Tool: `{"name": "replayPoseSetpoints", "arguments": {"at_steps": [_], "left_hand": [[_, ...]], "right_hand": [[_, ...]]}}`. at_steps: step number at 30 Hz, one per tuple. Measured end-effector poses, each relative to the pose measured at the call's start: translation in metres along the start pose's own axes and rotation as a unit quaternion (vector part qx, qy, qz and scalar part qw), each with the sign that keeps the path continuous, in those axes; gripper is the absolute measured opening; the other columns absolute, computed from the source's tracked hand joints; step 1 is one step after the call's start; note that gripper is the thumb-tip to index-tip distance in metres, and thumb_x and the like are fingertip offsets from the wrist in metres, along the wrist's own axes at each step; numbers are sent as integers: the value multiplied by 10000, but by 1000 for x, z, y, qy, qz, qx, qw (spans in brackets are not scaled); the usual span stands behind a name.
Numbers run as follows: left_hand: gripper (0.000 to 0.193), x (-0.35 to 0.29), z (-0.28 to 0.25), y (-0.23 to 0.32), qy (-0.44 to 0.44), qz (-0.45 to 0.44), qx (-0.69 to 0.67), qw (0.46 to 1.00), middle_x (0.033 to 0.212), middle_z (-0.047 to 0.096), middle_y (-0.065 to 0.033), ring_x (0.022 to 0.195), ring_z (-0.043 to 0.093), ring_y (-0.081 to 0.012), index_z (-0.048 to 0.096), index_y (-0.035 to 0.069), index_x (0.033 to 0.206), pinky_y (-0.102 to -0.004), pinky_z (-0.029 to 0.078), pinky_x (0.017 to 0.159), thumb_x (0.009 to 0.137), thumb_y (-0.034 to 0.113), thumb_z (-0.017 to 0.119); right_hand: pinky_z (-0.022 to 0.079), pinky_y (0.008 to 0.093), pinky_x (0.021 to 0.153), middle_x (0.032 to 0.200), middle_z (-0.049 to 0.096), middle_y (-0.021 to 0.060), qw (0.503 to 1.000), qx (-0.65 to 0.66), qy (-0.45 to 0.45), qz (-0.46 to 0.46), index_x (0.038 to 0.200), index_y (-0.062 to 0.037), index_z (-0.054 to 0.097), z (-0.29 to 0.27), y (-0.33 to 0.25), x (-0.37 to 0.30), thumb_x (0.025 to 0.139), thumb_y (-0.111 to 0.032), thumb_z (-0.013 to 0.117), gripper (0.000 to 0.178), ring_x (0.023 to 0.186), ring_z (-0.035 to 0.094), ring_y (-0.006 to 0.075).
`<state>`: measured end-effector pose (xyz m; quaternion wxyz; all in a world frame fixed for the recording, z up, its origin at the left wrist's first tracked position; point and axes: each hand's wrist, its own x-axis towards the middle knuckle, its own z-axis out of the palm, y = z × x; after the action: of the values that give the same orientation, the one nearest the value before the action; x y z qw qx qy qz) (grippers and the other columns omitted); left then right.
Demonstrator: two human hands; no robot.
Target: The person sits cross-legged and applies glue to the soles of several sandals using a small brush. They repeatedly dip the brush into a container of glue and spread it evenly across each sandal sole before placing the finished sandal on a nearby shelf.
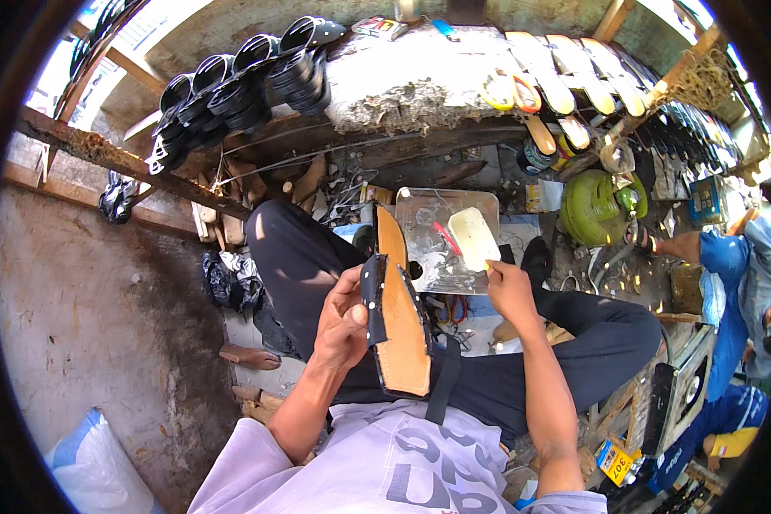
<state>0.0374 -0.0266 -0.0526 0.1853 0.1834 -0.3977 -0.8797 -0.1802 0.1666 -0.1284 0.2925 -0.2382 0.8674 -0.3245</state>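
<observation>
My left hand (343,325) is closed around the side of a shoe sole (403,351) held upright above my lap. The sole has a tan face, and a black upper with white dots (373,295) lies along its edge against my fingers. My right hand (512,293) is pinched at the near rim of a cream rectangular tub (471,231). A small yellow bit shows at its fingertips; what it belongs to I cannot make out. The tub rests in a clear plastic tray (411,199), beside a thin red stick-like item (446,238).
Black dotted uppers (300,73) stand in stacks at the far left. Tan soles (561,81) line the bench (403,64) at the far right. A green gas cylinder (589,214) stands right of the tray. Another person's legs (724,283) show at the right.
</observation>
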Motion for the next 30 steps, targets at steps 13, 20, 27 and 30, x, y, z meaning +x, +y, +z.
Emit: {"name": "replayPoseSetpoints", "arguments": {"at_steps": [13, 20, 27, 30], "left_hand": [[754, -4, 33, 3, -45, -26, -52, 997, 1565, 341, -188, 1308, 521, -216, 575, -25, 1279, -380, 421, 1108, 676, 245, 938], [759, -9, 44, 9, -10, -13, -58, 998, 1561, 356, -183, 1305, 517, -201, 557, -27, 1314, -364, 414, 1105, 697, 221, 923], [626, -13, 53, 13, -12, -25, -67, 997, 1264, 627, -91, 1141, 609, -161, 532, 8, 1356, -329, 464, 1028, 839, 229, 807], [563, -11, 54, 12, 33, -67, -96, 993, 1253, 637, -81, 1128, 614, -144, 524, 15, 1366, -316, 481, 1004, 883, 184, 758]], "right_hand": [[406, 235, 664, 873, 555, 30, 932, 334, 0, -140, 1267, 1, 665, -26, -119, -99, 937, -32, 651, 332, 765, 485, 95], [446, 250, 647, 880, 566, 83, 918, 262, 29, -295, 1213, -14, 707, -28, -106, -111, 871, 35, 674, 346, 729, 549, 140], [418, 237, 566, 880, 515, 84, 909, 231, 86, -335, 1146, -21, 742, -32, -102, -112, 818, 90, 685, 351, 632, 509, 121], [408, 235, 553, 870, 507, 76, 912, 196, 75, -353, 1153, -44, 745, -29, -101, -110, 807, 83, 708, 370, 621, 501, 119]]}}
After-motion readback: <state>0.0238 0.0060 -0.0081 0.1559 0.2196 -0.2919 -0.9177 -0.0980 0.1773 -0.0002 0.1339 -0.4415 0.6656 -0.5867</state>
